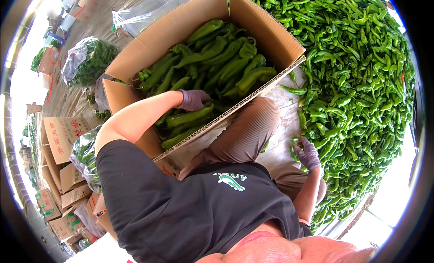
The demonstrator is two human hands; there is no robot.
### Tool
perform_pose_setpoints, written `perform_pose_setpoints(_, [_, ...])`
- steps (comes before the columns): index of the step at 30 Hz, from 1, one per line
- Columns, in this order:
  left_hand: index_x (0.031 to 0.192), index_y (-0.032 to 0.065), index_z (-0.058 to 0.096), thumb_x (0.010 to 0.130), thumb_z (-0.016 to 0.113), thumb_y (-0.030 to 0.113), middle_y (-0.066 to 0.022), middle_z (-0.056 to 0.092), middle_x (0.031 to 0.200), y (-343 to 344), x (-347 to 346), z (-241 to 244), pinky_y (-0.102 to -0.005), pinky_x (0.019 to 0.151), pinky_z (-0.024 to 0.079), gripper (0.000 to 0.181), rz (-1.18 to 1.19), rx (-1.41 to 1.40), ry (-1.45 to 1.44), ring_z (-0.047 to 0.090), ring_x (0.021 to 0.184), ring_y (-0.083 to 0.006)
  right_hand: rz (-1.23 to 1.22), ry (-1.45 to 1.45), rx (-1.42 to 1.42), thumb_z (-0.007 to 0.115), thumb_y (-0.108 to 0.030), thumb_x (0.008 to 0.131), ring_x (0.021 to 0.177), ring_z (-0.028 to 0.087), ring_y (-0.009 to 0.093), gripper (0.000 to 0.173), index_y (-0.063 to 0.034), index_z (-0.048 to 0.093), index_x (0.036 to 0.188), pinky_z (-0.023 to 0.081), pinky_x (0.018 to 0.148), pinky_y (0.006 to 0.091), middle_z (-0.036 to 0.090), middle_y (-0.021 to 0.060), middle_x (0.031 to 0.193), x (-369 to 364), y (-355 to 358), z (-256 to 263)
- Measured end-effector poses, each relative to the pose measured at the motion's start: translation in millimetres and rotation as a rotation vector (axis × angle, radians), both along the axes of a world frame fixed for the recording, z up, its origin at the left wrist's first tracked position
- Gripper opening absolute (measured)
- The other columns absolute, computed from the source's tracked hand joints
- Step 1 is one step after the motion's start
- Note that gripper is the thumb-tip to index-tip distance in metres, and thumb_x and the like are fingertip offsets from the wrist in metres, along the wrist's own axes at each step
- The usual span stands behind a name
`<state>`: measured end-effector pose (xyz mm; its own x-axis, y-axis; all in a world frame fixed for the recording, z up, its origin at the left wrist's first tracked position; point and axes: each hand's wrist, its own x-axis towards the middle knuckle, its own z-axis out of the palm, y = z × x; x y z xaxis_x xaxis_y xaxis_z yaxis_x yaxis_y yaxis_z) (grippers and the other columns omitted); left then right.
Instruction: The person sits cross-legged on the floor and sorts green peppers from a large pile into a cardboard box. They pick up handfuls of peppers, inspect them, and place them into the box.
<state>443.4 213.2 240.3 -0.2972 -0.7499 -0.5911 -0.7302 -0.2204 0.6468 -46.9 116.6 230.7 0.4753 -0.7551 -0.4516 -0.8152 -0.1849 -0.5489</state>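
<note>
Inside an open cardboard box (162,29), long green peppers (210,59) lie in a thick layer. My left hand (194,99), in a purple glove, reaches into the box and touches a green pepper (190,117) near the front side. Its fingertips are hidden, so a firm grip cannot be made out. On the other side, my right hand (308,153), also gloved, is at the near edge of a large heap of green peppers (356,76). Its thumb and fingers are apart, and no pepper shows held between them.
Clear plastic bags of green peppers (90,61) stand left of the box. Flattened and folded cartons (64,141) bearing writing are stacked farther left. My bent knee (261,110) presses close to the box's near side. Loose peppers (294,90) lie on the floor sheet.
</note>
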Motion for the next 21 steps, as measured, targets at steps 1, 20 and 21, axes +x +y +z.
perform_pose_setpoints(1, [0.125, 0.0020, 0.050, 0.082, 0.058, 0.019, -0.0173, 0.062, 0.108, 4, -2, 1, -0.0378, 0.087, 0.046, 0.047, 0.084, -0.090, -0.048, 0.060, 0.096, -0.0272, 0.007, 0.017, -0.003, 0.064, -0.024, 0.083, 0.085, 0.063, 0.030, 0.045, -0.0060, 0.052, 0.123, 0.050, 0.077, 0.0373, 0.064, 0.0173, 0.099, 0, 0, 1])
perform_pose_setpoints(20, [0.120, 0.0025, 0.058, 0.091, 0.059, 0.016, -0.0033, 0.067, 0.092, 30, 8, 136, -0.0148, 0.047, 0.040, 0.032, 1.005, -0.814, 0.450, 0.042, 0.050, -0.0001, 0.037, 0.102, -0.045, 0.066, -0.024, 0.082, 0.086, 0.064, 0.030, 0.046, -0.0037, 0.053, 0.121, 0.051, 0.078, 0.0383, 0.065, 0.0169, 0.097, 1, 6, 3])
perform_pose_setpoints(21, [0.120, 0.0025, 0.058, 0.090, 0.060, 0.016, -0.0031, 0.067, 0.092, 31, 8, 139, -0.0148, 0.047, 0.040, 0.032, 1.011, -0.827, 0.445, 0.042, 0.051, -0.0001, 0.034, 0.100, -0.044, 0.066, -0.024, 0.082, 0.085, 0.064, 0.030, 0.046, -0.0038, 0.053, 0.121, 0.051, 0.078, 0.0382, 0.065, 0.0170, 0.097, 0, 6, 3])
